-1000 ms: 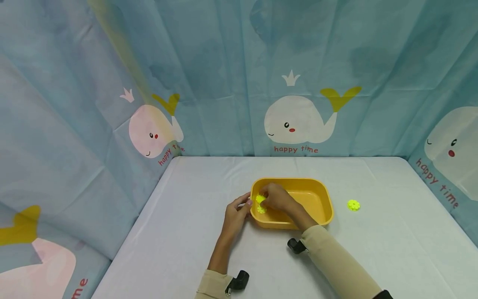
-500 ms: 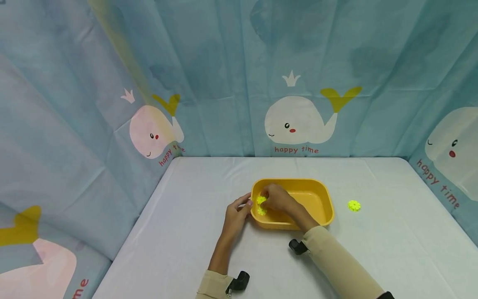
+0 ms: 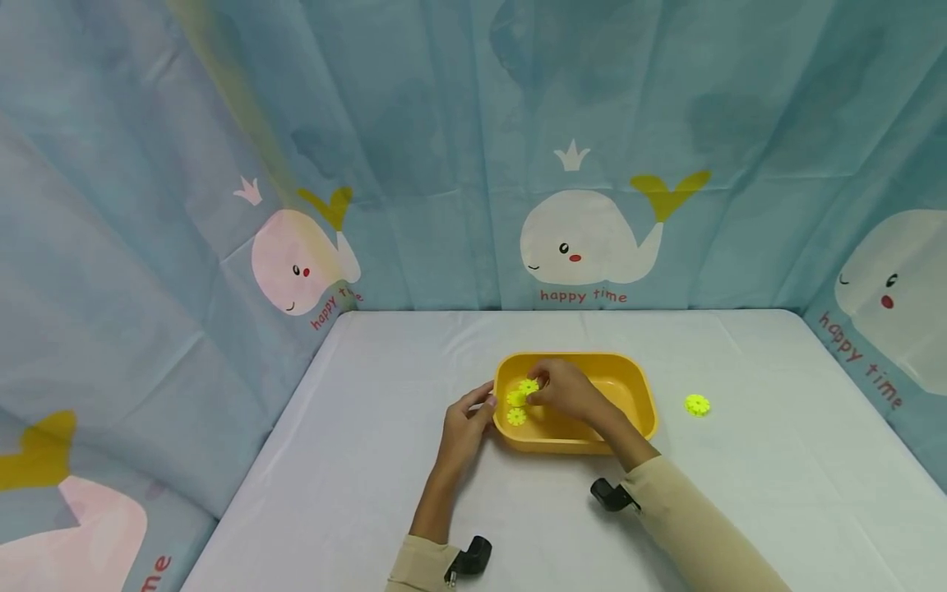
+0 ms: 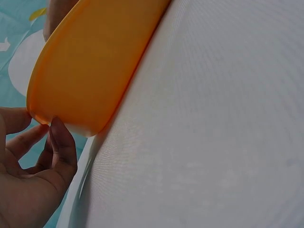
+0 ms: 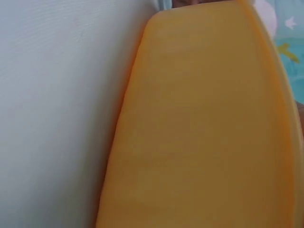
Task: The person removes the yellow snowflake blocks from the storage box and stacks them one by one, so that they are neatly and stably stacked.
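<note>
A shallow orange-yellow plastic tray (image 3: 577,446) sits on the white table. My left hand (image 3: 464,432) touches its left end, thumb and fingertips against the outer wall, as the left wrist view also shows (image 4: 40,180). Inside the tray, my right hand (image 3: 568,390) pinches a neon-yellow flower-shaped disc (image 3: 528,386) between thumb and fingers. Close beside it, at the tray's left end, lie two similar discs, an upper disc (image 3: 515,399) and a lower disc (image 3: 516,417). In the right wrist view the tray's wall (image 5: 199,118) hides most of the right hand.
Another neon-yellow flower-shaped disc (image 3: 697,405) lies on the table to the right of the tray. A blue curtain (image 3: 444,164) printed with whales surrounds the table's back and sides. Black wrist cameras (image 3: 473,557) stick out from both sleeves.
My right hand has drawn back slightly to the right inside the tray, and the flower-shaped disc at its fingertips now shows. My left hand stays at the tray's left end.
</note>
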Tool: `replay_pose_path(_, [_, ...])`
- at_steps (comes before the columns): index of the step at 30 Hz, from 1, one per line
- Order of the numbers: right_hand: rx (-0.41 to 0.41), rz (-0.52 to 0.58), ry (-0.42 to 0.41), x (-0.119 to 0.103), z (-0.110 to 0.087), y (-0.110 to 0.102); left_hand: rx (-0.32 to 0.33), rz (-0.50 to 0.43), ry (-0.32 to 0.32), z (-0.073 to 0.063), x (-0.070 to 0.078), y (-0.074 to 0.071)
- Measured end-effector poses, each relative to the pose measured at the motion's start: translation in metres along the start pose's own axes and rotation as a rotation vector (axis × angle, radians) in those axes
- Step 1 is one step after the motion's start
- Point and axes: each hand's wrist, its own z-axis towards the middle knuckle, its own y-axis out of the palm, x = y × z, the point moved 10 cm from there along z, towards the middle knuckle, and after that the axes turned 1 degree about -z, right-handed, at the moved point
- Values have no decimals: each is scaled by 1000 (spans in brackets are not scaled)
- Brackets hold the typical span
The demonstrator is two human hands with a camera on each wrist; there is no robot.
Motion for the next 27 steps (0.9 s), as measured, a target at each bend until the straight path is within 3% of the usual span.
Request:
replay_pose_path(10, [68,39,-24,0,-28,-33,-1,-7,9,-1,2,0])
replay_pose_path(27, [241,-7,23,29,-85,-100,-1,-19,-8,-3,3,1])
